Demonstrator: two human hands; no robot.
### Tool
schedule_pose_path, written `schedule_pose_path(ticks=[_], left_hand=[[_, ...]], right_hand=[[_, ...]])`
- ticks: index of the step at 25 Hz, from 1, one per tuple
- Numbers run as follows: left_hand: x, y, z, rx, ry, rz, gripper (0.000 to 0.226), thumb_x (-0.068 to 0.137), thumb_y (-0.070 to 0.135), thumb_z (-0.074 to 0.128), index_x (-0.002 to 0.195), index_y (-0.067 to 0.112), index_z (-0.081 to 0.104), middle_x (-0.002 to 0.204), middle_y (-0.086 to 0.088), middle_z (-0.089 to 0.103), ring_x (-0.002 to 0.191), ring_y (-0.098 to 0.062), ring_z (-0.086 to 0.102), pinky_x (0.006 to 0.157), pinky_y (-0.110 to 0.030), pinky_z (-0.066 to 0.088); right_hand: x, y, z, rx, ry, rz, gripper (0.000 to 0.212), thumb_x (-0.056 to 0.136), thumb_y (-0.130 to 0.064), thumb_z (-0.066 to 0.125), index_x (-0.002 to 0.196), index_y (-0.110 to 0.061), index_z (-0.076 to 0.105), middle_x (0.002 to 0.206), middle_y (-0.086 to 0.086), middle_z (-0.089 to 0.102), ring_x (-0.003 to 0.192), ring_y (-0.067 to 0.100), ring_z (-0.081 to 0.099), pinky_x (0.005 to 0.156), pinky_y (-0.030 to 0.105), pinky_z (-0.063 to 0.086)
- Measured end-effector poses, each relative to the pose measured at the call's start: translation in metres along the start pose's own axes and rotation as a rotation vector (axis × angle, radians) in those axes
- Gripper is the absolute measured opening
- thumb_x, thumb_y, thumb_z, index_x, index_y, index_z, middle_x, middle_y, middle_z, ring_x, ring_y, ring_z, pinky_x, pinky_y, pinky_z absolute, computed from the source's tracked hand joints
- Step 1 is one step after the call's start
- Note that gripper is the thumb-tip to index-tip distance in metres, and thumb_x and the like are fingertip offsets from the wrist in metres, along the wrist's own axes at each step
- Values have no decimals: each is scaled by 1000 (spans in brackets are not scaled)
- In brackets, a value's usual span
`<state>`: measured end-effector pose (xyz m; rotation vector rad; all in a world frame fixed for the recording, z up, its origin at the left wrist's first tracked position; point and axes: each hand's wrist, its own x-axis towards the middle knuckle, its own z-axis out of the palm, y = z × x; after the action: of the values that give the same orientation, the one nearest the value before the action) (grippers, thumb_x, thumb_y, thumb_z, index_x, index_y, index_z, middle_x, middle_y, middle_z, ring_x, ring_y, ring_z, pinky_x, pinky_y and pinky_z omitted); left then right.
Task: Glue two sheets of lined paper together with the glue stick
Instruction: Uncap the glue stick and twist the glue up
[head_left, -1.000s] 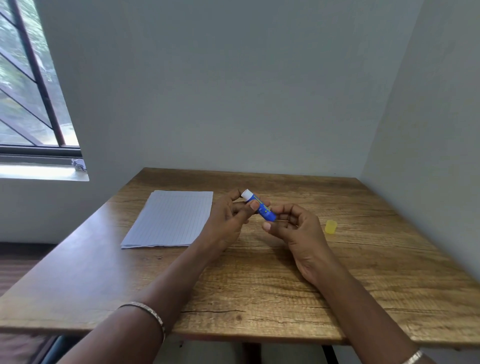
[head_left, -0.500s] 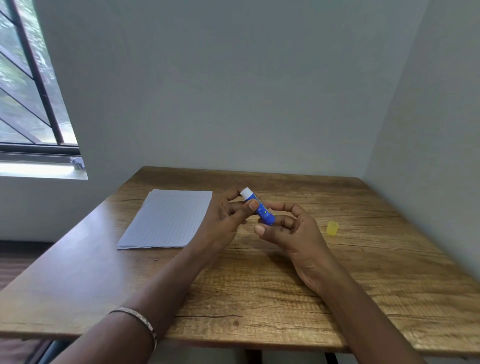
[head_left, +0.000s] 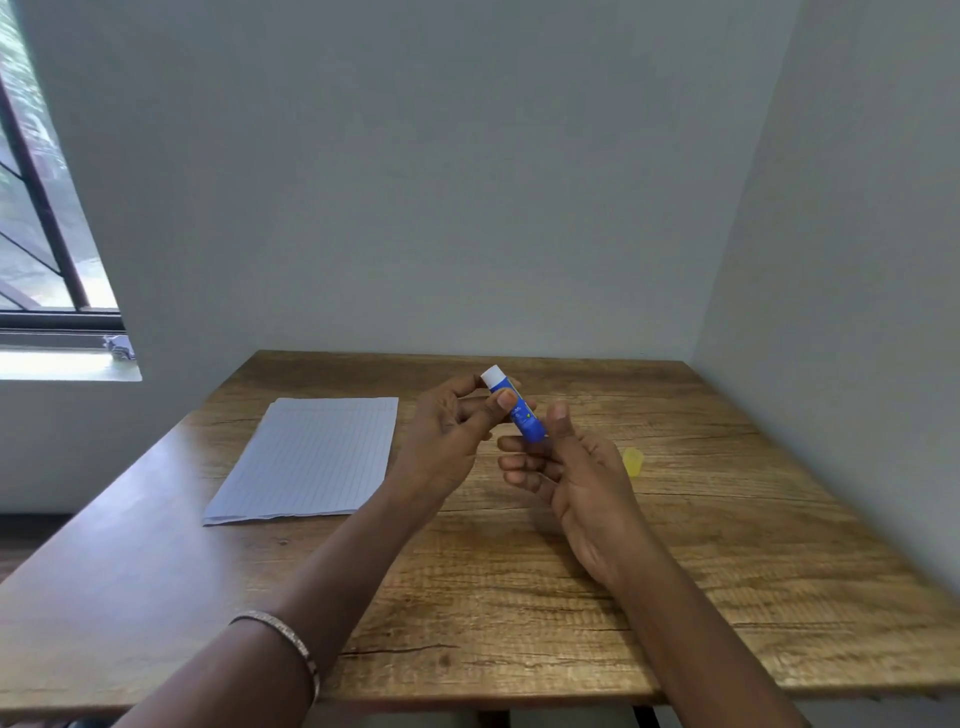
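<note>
Left of the glue stick, the white lined paper sheets (head_left: 306, 457) lie flat on the brown wooden table (head_left: 519, 597). The left hand (head_left: 447, 436), with a thin metal bracelet (head_left: 291, 644) on its wrist, pinches the upper part of the blue glue stick (head_left: 514, 405) between thumb and curled fingers. The stick is held above the table, tilted, white end up. The right hand (head_left: 582, 478) grips its lower end, fingers loosely curled. Right of the stick, a small yellow cap (head_left: 634, 461) sits on the table.
</note>
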<state>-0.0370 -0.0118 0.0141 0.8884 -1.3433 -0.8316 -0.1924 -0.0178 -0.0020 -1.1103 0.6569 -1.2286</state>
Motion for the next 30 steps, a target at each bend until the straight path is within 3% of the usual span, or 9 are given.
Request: schedule_pose_path(ticks=[2,5,8,12,17,20,23,27,30], left_hand=[[1,0,3,-27,2,-10,14,97,23,63,106,12,68,99,-6,80,97,-14,75,74,-13,49],[0,-3,7,-25,10,-24,23,96,29,64,111,12,66,100,-7,80,102,-18,74,77,-26,48],[1,-4,6,-55,18,-35,23,96,30,64,110,11,65,102,-9,79,104,-20,73,78,-29,45],[1,-1,4,-7,11,-29,21,97,31,63,108,13,66,104,-5,79,103,-20,73,79,-31,47],[5,-4,4,-7,16,-77,37,94,33,66,121,8,64,101,-8,80,107,-24,72,89,-46,52],[5,-8,5,2,-5,-56,31,94,35,66,116,13,66,101,-3,80,103,-17,74,80,-33,48],[5,-8,5,-30,-28,-36,32,91,41,67,111,16,68,104,-3,80,102,-17,74,74,-23,50],[6,-8,1,-32,-49,-11,26,91,39,66,106,18,68,105,-1,79,98,-12,73,71,-16,49],[5,-11,-2,-12,-44,-15,26,94,34,65,112,16,67,103,0,80,99,-13,73,75,-23,48]], right_hand=[[1,2,-4,-7,56,-68,42,76,-22,85,113,-13,67,98,13,78,81,25,76,73,29,61],[2,3,-8,-29,97,-164,31,75,2,83,101,-7,69,94,12,78,78,22,75,72,27,60],[1,3,-5,-57,76,-161,18,86,-19,76,96,-4,74,83,18,76,69,24,74,66,26,60],[0,3,-1,-114,14,-35,44,97,-49,55,91,-12,79,80,18,74,68,25,72,60,26,60],[-1,1,-3,-79,58,-112,49,75,-12,86,118,-13,63,102,12,78,86,24,77,74,26,60],[-1,0,-7,-98,135,-162,38,74,4,83,107,-6,66,102,17,78,87,23,76,72,22,58],[0,0,-5,-2,123,-145,26,85,-12,75,104,4,67,91,24,77,75,27,77,67,26,62],[0,3,-2,-93,73,-20,45,98,-41,54,96,-1,72,78,19,76,66,24,76,59,25,60],[-1,0,-2,-30,62,-16,32,89,-33,70,109,-10,73,90,17,77,78,25,75,70,28,61]])
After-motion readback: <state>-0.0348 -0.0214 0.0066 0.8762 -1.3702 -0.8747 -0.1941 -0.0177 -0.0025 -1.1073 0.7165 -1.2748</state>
